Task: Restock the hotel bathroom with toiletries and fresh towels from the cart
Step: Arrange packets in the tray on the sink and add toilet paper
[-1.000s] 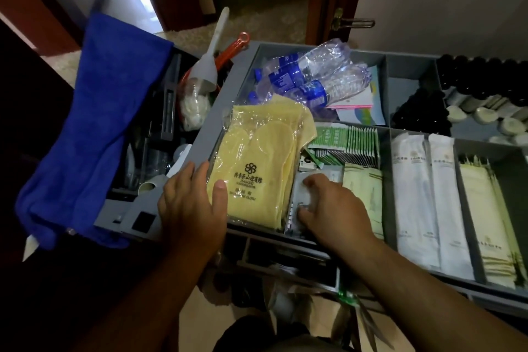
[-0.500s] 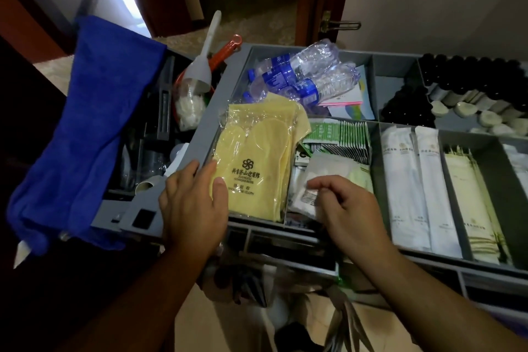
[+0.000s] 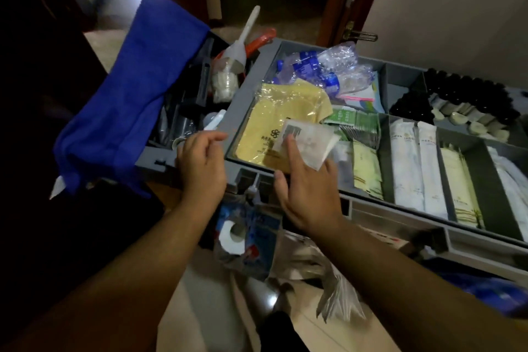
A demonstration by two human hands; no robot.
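The grey cart tray (image 3: 383, 203) holds sorted toiletries. My right hand (image 3: 307, 183) pinches a small clear packet (image 3: 310, 141) with a barcode label and holds it above the yellow bagged cloths (image 3: 274, 120). My left hand (image 3: 201, 163) hovers over the tray's near left corner, fingers loosely curled, holding nothing. Green sachets (image 3: 357, 123), pale yellow packets (image 3: 367, 171) and white wrapped packets (image 3: 414, 168) fill the compartments to the right. Small dark bottles (image 3: 463, 94) stand at the back right.
A blue towel (image 3: 134, 88) hangs over the cart's left end. Water bottles (image 3: 328, 68) lie at the back of the tray. A toilet roll (image 3: 231, 236) sits in a bag below the tray. A white brush (image 3: 243, 43) stands behind, and a doorway opens beyond.
My right hand has lifted the clear packet out of the middle compartment and carried it left over the yellow cloths. My left hand has come off the cloths toward the tray's corner.
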